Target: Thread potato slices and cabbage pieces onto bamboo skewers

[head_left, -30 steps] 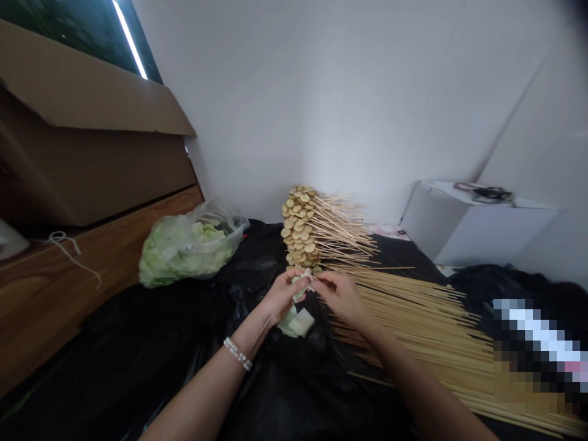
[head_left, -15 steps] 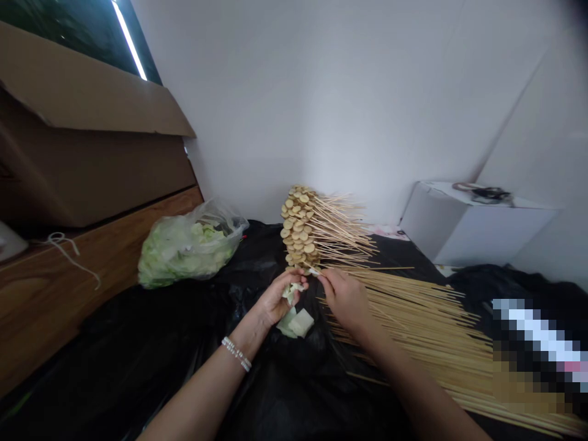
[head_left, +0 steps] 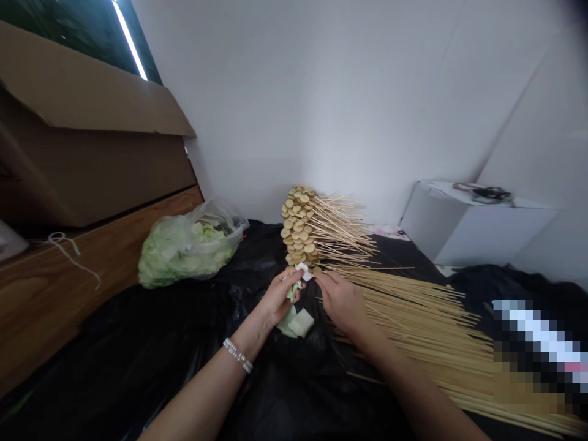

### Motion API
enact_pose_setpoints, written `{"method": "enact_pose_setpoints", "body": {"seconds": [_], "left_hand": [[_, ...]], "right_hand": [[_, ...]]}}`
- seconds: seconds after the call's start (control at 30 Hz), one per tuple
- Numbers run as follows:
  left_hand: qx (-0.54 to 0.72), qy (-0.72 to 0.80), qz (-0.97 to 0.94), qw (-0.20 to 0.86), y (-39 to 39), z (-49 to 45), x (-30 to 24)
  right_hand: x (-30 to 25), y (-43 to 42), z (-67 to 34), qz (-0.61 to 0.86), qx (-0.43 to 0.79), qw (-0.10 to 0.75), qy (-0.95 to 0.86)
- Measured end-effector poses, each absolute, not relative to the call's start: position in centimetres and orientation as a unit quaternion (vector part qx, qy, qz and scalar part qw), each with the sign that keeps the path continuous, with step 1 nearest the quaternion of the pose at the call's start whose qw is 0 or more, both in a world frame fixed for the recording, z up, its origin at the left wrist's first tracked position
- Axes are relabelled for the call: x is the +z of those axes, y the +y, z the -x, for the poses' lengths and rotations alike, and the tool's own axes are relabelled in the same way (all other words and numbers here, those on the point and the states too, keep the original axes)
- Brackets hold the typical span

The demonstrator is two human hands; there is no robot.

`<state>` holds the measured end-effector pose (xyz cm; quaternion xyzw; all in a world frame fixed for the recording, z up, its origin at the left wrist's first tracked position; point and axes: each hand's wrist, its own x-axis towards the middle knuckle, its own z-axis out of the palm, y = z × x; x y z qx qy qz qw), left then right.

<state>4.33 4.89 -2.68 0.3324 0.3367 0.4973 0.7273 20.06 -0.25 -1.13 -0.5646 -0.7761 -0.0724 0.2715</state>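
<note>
My left hand (head_left: 277, 299) is closed on pale green cabbage pieces (head_left: 293, 290) over black plastic sheeting. My right hand (head_left: 340, 298) is pinched beside it on a small white piece (head_left: 302, 270) at the fingertips, where a thin skewer seems to run under the hand. The two hands touch at the fingertips. Below them lie a few loose cabbage pieces (head_left: 296, 322). Just behind stands a stack of filled skewers (head_left: 301, 228) with round tan slices on their ends.
A plastic bag of cabbage (head_left: 186, 245) lies at the left beside a wooden ledge (head_left: 55, 288) with a cardboard box (head_left: 82, 141). Several bare bamboo skewers (head_left: 427, 331) spread to the right. A white box (head_left: 473, 229) stands by the wall.
The hands parted briefly half a second ago, then met again at the fingertips. The white piece now shows between them, slightly higher than before.
</note>
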Motion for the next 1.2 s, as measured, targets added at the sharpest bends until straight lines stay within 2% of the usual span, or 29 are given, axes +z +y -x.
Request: {"method": "enact_pose_setpoints", "body": {"seconds": [0.2,0.47,1.2], "left_hand": [[0.563,0.346,-0.290,0.693,5.48,-3.79,-2.52],[0.574,0.342,-0.281,0.689,5.69,-3.67,-2.76],[0.564,0.373,-0.278,0.682,5.41,-3.93,-2.17]], "right_hand": [[-1.14,-0.23,-19.96,0.579,-0.058,0.261,-0.771],[-0.98,-0.41,-19.79,0.601,-0.062,0.214,-0.767],[-1.69,-0.20,-19.82,0.591,-0.095,0.231,-0.767]]}}
